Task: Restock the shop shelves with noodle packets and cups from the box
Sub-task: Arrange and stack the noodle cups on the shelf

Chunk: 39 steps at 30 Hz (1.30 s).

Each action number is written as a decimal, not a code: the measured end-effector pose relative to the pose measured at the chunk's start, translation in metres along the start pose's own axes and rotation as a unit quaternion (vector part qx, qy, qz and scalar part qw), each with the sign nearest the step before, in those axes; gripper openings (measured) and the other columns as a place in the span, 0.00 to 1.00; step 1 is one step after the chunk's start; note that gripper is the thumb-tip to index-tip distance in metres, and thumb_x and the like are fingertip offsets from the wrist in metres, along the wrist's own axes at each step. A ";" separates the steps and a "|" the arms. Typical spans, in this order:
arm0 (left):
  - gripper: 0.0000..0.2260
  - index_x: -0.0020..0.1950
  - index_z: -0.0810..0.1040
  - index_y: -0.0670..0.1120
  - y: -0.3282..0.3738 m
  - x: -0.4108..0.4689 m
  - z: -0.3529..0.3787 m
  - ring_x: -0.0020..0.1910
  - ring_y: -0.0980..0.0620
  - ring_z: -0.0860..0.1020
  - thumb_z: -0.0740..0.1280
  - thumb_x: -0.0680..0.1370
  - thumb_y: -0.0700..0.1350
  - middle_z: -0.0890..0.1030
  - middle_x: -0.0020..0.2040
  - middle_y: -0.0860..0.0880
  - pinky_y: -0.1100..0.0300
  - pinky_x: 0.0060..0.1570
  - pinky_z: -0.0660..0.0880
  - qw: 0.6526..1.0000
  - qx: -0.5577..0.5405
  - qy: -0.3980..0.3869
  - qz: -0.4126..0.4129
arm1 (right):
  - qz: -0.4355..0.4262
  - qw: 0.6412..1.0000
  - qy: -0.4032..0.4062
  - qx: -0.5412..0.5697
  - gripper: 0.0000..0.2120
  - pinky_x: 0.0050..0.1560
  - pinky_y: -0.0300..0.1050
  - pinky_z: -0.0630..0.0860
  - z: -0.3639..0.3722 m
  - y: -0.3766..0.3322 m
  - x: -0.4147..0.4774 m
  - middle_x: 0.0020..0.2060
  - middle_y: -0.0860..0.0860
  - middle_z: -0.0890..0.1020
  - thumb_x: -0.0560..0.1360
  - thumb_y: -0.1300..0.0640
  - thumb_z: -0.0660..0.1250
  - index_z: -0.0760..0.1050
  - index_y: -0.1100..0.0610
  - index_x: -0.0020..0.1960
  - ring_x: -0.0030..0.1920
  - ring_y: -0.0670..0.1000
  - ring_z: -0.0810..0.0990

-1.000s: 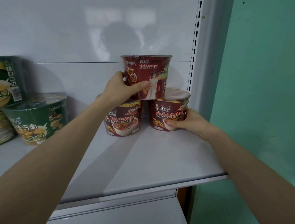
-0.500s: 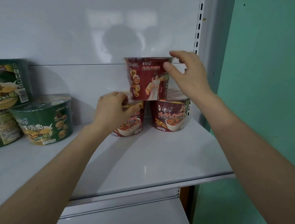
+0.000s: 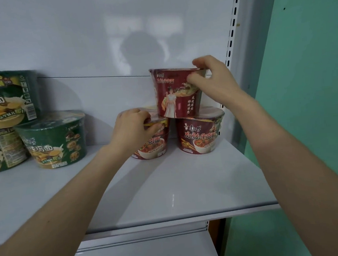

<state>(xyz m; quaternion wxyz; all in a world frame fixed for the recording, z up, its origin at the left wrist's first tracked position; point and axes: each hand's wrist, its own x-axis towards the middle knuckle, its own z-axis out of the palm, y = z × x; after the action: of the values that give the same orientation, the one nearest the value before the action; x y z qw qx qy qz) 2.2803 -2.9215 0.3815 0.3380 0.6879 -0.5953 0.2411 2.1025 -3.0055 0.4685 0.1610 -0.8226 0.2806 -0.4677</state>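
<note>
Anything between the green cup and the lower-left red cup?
Only bare shelf in the head view, between the green cup and the lower-left red cup; the left hand grips that cup.

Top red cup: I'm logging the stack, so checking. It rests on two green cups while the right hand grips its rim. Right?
Not quite. In the head view the top red cup rests on two red ones, the left lower cup and the right lower cup, not green. The right hand does grip its rim.

Three red cups (image 3: 176,95), green cup (image 3: 54,143), two packs (image 3: 6,98)
</note>
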 end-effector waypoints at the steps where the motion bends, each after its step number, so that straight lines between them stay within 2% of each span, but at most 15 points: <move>1: 0.19 0.43 0.79 0.37 0.000 0.000 0.000 0.41 0.42 0.75 0.68 0.74 0.55 0.78 0.41 0.41 0.59 0.39 0.61 1.000 -0.002 0.002 0.002 | 0.001 1.000 0.000 -0.020 0.19 0.55 0.38 0.67 -0.003 0.005 -0.001 0.58 0.47 0.75 0.74 0.56 0.64 0.70 0.56 0.65 0.55 0.43 0.70; 3: 0.21 0.41 0.79 0.37 0.000 0.001 0.001 0.40 0.41 0.74 0.68 0.73 0.56 0.78 0.39 0.42 0.59 0.38 0.60 1.000 -0.006 0.008 0.006 | -0.016 0.999 0.018 -0.043 0.16 0.59 0.43 0.70 -0.003 0.007 -0.002 0.57 0.48 0.77 0.74 0.57 0.64 0.73 0.56 0.62 0.55 0.44 0.71; 5: 0.20 0.42 0.79 0.36 0.000 0.002 0.000 0.40 0.41 0.74 0.68 0.73 0.56 0.78 0.39 0.41 0.59 0.38 0.60 1.000 -0.007 0.014 0.008 | -0.047 0.997 0.030 -0.049 0.14 0.62 0.48 0.69 0.002 0.001 -0.001 0.55 0.48 0.79 0.73 0.54 0.67 0.75 0.56 0.58 0.56 0.47 0.74; 7: 0.18 0.42 0.79 0.36 0.001 0.001 0.000 0.40 0.43 0.74 0.69 0.73 0.53 0.78 0.39 0.41 0.59 0.38 0.60 1.000 -0.007 0.016 0.008 | -0.056 0.998 0.036 0.006 0.15 0.57 0.36 0.71 0.005 -0.005 0.000 0.53 0.49 0.80 0.73 0.53 0.70 0.76 0.57 0.57 0.53 0.45 0.75; 8: 0.18 0.42 0.79 0.36 0.000 0.001 0.000 0.40 0.43 0.74 0.69 0.73 0.53 0.78 0.39 0.42 0.59 0.38 0.60 1.000 -0.011 0.018 0.011 | -0.051 0.997 0.036 0.047 0.16 0.52 0.28 0.70 0.004 -0.007 0.000 0.54 0.49 0.79 0.73 0.53 0.70 0.75 0.57 0.58 0.53 0.43 0.74; 9: 0.18 0.42 0.79 0.36 0.000 0.001 0.000 0.40 0.43 0.74 0.69 0.73 0.53 0.78 0.39 0.42 0.59 0.37 0.60 1.000 -0.014 0.021 0.013 | -0.044 0.996 0.035 0.072 0.17 0.49 0.25 0.68 0.002 -0.006 0.001 0.56 0.49 0.78 0.73 0.53 0.70 0.74 0.57 0.60 0.54 0.41 0.73; 13: 0.18 0.43 0.79 0.37 -0.001 0.002 0.000 0.40 0.44 0.74 0.69 0.73 0.53 0.78 0.40 0.42 0.60 0.38 0.60 1.000 -0.013 0.022 0.015 | 0.000 0.998 -0.001 0.058 0.24 0.58 0.36 0.63 -0.008 0.016 0.001 0.66 0.47 0.71 0.73 0.54 0.68 0.67 0.54 0.68 0.61 0.41 0.66; 17: 0.17 0.41 0.79 0.36 -0.001 0.001 0.001 0.39 0.42 0.75 0.70 0.72 0.52 0.78 0.39 0.42 0.60 0.38 0.61 0.999 -0.016 0.036 0.018 | -0.007 0.999 0.001 0.036 0.21 0.65 0.45 0.67 -0.006 0.026 0.000 0.63 0.50 0.74 0.72 0.53 0.70 0.71 0.53 0.64 0.64 0.48 0.71; 21: 0.17 0.42 0.79 0.37 -0.001 0.001 0.001 0.40 0.42 0.75 0.70 0.72 0.52 0.79 0.39 0.42 0.60 0.39 0.62 0.999 -0.010 0.037 0.018 | -0.021 0.999 0.041 0.010 0.19 0.56 0.39 0.65 0.001 0.020 0.004 0.58 0.53 0.74 0.69 0.51 0.73 0.74 0.53 0.57 0.56 0.47 0.71; 26: 0.17 0.45 0.79 0.37 0.002 0.001 -0.006 0.42 0.44 0.75 0.69 0.73 0.53 0.79 0.42 0.43 0.59 0.39 0.63 1.000 -0.021 0.007 -0.002 | -0.004 0.997 0.049 0.056 0.19 0.63 0.42 0.68 0.007 0.017 0.002 0.55 0.50 0.69 0.69 0.53 0.74 0.73 0.54 0.57 0.59 0.50 0.71; 30: 0.21 0.48 0.79 0.39 0.005 0.001 -0.008 0.43 0.46 0.76 0.69 0.71 0.58 0.79 0.43 0.46 0.60 0.40 0.64 0.999 -0.024 -0.023 -0.015 | 0.005 0.995 0.037 0.094 0.15 0.63 0.47 0.73 0.006 0.017 0.004 0.58 0.54 0.71 0.69 0.56 0.73 0.73 0.53 0.54 0.60 0.53 0.74; 33: 0.27 0.60 0.75 0.42 0.010 0.008 -0.017 0.50 0.48 0.77 0.67 0.72 0.61 0.79 0.53 0.46 0.59 0.46 0.71 0.985 -0.130 -0.046 -0.104 | 0.019 0.991 0.032 0.131 0.15 0.62 0.49 0.74 0.004 0.019 0.004 0.61 0.56 0.72 0.71 0.58 0.72 0.73 0.53 0.54 0.61 0.54 0.75; 36: 0.28 0.70 0.66 0.42 0.012 0.029 -0.029 0.54 0.49 0.74 0.62 0.76 0.58 0.75 0.63 0.43 0.58 0.51 0.70 0.958 -0.227 0.005 -0.177 | 0.048 0.987 0.033 0.153 0.21 0.59 0.42 0.72 0.002 0.024 -0.002 0.64 0.52 0.71 0.73 0.58 0.69 0.69 0.55 0.64 0.61 0.50 0.74; 39: 0.24 0.74 0.57 0.48 0.014 0.047 -0.039 0.65 0.50 0.70 0.59 0.80 0.50 0.66 0.71 0.45 0.61 0.56 0.68 0.939 -0.318 0.038 -0.123 | 0.100 0.982 0.099 0.126 0.22 0.55 0.40 0.70 -0.001 0.036 -0.014 0.64 0.53 0.72 0.76 0.56 0.66 0.67 0.58 0.68 0.57 0.48 0.73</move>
<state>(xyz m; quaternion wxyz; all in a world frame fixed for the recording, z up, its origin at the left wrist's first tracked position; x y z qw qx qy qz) 2.2773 -2.9240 0.4438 0.5886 0.6026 -0.5385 0.0215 2.0849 -3.0257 0.4408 0.2811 -0.7132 0.3151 -0.5596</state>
